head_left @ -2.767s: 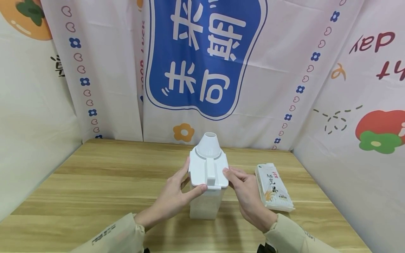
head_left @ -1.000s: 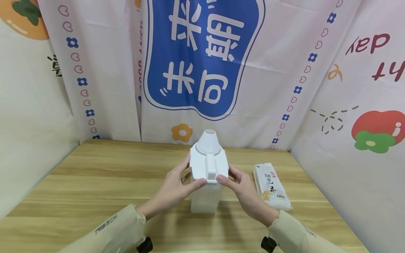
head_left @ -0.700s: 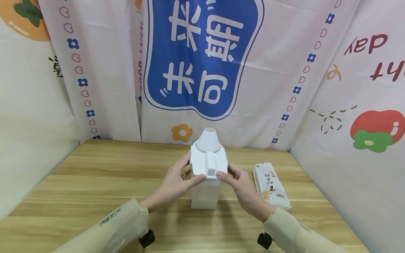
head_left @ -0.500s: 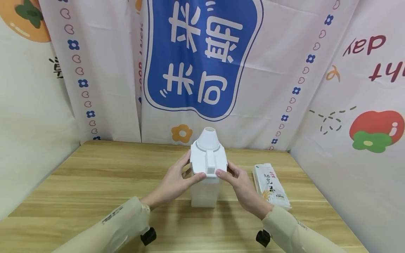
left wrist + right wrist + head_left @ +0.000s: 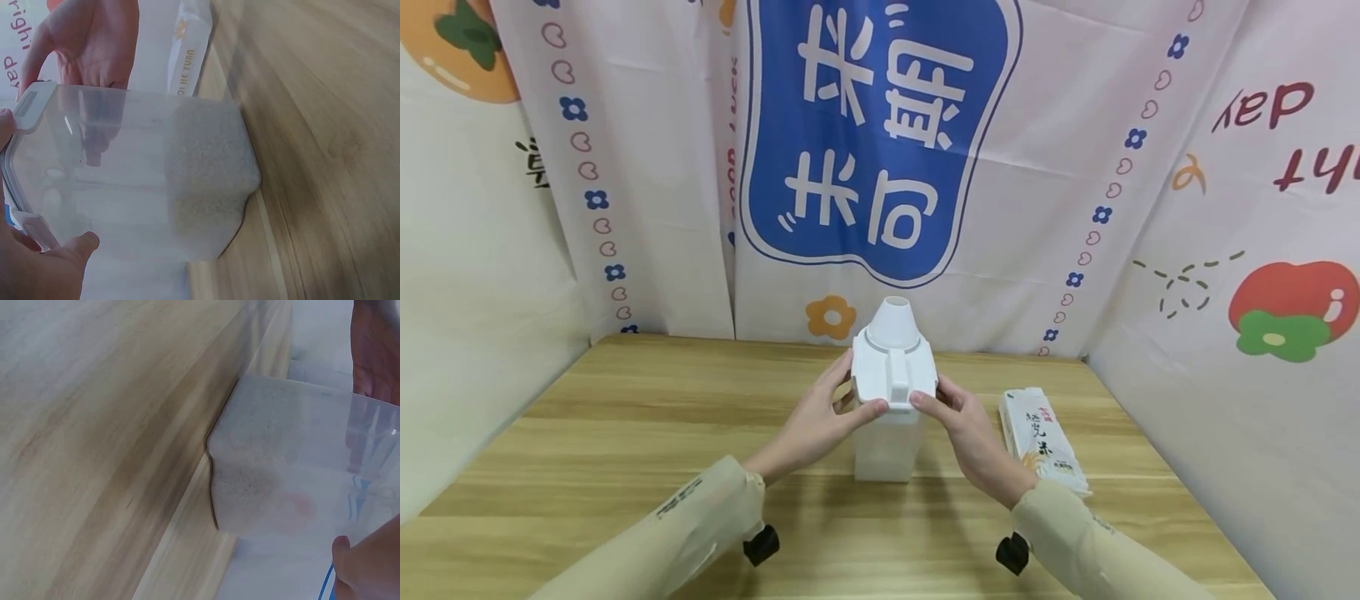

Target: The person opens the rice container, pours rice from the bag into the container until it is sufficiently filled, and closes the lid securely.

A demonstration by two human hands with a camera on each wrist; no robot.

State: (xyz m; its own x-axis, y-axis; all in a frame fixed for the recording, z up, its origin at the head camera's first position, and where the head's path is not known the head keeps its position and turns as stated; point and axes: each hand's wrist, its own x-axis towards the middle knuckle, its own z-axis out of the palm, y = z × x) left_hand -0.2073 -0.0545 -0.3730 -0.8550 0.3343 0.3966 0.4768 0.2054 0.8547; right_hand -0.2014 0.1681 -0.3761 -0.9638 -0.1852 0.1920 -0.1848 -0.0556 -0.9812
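Note:
A tall translucent rice storage container (image 5: 883, 454) stands upright on the wooden table in the head view. Its white lid (image 5: 872, 382) carries a cone-shaped spout (image 5: 893, 325) at the far end. White rice (image 5: 203, 144) fills the lower part, as the left wrist view shows. My left hand (image 5: 820, 421) grips the left side just under the lid, thumb on the front edge. On the opposite side my right hand (image 5: 976, 442) holds it likewise, thumb beside the lid's middle ridge. From the head view, the fingers behind the container are partly hidden.
A white packet with printed characters (image 5: 1045, 442) lies on the table (image 5: 647, 433) to the right of my right hand. Printed cloth (image 5: 1000, 275) hangs behind the table and at both sides. Black wrist straps (image 5: 762, 546) show below the sleeves.
The container has moved away from me toward the back cloth, both hands going with it. My right thumb has shifted from the lid's right side to its front edge.

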